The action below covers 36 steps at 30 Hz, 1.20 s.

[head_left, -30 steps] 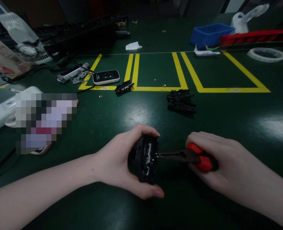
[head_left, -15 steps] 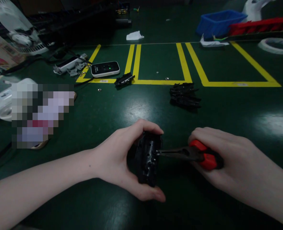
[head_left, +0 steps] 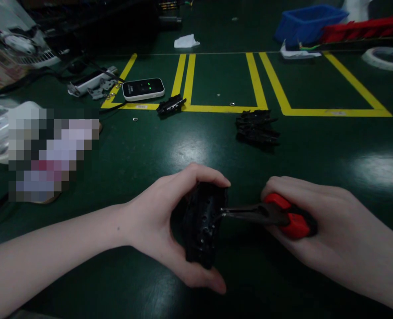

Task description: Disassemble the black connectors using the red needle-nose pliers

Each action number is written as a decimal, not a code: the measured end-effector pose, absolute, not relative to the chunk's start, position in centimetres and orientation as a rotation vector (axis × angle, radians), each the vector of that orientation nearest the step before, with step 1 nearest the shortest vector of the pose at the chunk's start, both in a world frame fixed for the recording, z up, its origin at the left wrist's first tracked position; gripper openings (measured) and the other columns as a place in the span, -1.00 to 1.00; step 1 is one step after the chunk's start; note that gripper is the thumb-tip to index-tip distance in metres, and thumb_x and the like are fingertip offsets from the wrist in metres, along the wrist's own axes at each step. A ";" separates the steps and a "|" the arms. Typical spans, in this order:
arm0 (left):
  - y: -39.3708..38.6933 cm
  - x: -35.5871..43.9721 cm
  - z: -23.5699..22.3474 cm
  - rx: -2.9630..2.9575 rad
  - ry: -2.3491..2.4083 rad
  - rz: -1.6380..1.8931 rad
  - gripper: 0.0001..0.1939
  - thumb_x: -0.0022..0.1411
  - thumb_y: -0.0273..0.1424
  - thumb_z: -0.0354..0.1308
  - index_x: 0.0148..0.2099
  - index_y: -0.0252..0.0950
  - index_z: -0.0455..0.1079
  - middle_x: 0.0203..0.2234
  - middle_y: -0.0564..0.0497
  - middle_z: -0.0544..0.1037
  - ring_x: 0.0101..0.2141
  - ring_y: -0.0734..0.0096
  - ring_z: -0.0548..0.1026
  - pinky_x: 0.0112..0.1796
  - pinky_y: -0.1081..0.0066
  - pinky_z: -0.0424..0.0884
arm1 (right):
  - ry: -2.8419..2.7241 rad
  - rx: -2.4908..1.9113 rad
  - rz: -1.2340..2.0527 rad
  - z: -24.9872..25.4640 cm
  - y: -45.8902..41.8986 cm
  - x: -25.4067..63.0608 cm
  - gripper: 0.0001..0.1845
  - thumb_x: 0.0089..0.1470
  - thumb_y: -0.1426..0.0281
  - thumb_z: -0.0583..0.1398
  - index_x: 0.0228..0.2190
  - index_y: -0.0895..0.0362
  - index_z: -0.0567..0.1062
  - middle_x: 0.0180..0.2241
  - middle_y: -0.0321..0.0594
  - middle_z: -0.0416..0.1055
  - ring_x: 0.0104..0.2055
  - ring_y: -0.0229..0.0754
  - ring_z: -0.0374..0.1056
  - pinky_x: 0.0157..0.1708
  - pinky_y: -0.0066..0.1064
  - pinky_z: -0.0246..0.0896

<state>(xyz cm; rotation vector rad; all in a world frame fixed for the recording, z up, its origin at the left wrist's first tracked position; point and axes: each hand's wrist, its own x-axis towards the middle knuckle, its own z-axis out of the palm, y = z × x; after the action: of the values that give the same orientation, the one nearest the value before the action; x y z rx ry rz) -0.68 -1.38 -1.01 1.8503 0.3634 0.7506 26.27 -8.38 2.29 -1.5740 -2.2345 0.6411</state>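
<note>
Between the thumb and fingers of my left hand (head_left: 170, 221) is a black plastic part (head_left: 203, 226) with small holes and shiny spots on its face. My right hand (head_left: 329, 226) is closed around the red handles of a pair of long-nose pliers (head_left: 256, 213). The pliers' narrow jaws point left, and their tip meets the right edge of the black part. Whether the jaws pinch anything there is too small to tell. Beyond my hands, more black plastic parts (head_left: 256, 127) lie together on the green table (head_left: 143, 155).
A single black part (head_left: 170, 105) lies by a white-edged device (head_left: 143, 89) with green lights. Yellow tape (head_left: 228, 108) marks rectangles on the table. A blue bin (head_left: 309, 24), a red rack (head_left: 366, 30) and a tape roll (head_left: 387, 58) stand back right. A pixelated object (head_left: 60, 155) lies left.
The black part has tilted slightly in my left hand, its lower end shifting left and down. My right hand and the pliers have moved slightly right. The view has shifted a little.
</note>
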 end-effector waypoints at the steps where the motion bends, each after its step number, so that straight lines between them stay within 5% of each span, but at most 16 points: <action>1: -1.4 -0.7 -1.0 1.854 0.354 0.752 -0.06 -0.19 -0.27 0.70 0.19 -0.16 0.33 -0.17 0.02 0.62 -0.34 0.33 0.60 -0.38 0.43 0.51 | -2.255 -1.541 0.653 2.2 -8.2 26.6 -0.80 0.18 0.45 0.12 -0.44 -0.06 0.27 -0.52 -0.33 0.33 -0.54 -0.16 0.27 -0.56 -0.25 0.12; 13: -1.1 -0.3 -0.9 1.883 0.298 0.883 -0.07 -0.30 -0.19 0.73 0.10 -0.19 0.40 -0.24 0.06 0.61 -0.39 0.41 0.53 -0.41 0.45 0.47 | -2.271 -1.645 0.487 2.9 -9.1 25.4 -0.79 0.21 0.48 0.05 -0.42 -0.05 0.19 -0.48 -0.32 0.25 -0.47 -0.13 0.18 -0.44 -0.20 0.08; 21: -0.6 -0.5 -1.7 1.960 0.235 0.883 -0.07 -0.16 -0.15 0.69 0.21 -0.20 0.38 -0.19 0.04 0.62 -0.38 0.41 0.52 -0.39 0.45 0.46 | -2.353 -1.321 0.430 1.4 -7.3 27.2 -0.83 0.09 0.44 0.15 -0.45 -0.07 0.28 -0.56 -0.40 0.31 -0.62 -0.20 0.24 -0.71 -0.38 0.11; 31: -1.4 -1.2 -1.3 2.059 0.451 0.795 -0.01 -0.22 -0.07 0.72 0.22 -0.18 0.41 -0.12 0.02 0.58 -0.30 0.37 0.51 -0.31 0.41 0.49 | -2.393 -1.328 0.356 1.2 -7.4 27.5 -0.81 0.13 0.46 0.15 -0.42 -0.08 0.29 -0.52 -0.40 0.34 -0.58 -0.19 0.33 -0.70 -0.40 0.22; 36: -0.8 -1.0 -1.8 1.981 0.233 0.888 -0.04 -0.22 -0.03 0.70 0.19 -0.17 0.42 -0.20 0.04 0.60 -0.40 0.39 0.50 -0.44 0.44 0.44 | -2.414 -1.314 0.275 1.1 -7.4 27.3 -0.82 0.13 0.46 0.14 -0.40 -0.08 0.27 -0.51 -0.39 0.32 -0.57 -0.18 0.32 -0.69 -0.40 0.22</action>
<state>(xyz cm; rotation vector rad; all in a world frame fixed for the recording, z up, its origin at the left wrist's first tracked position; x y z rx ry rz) -1.00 -0.78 -1.82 1.9813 0.2327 0.8878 27.34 -7.42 1.09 -1.3135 -2.4140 0.2746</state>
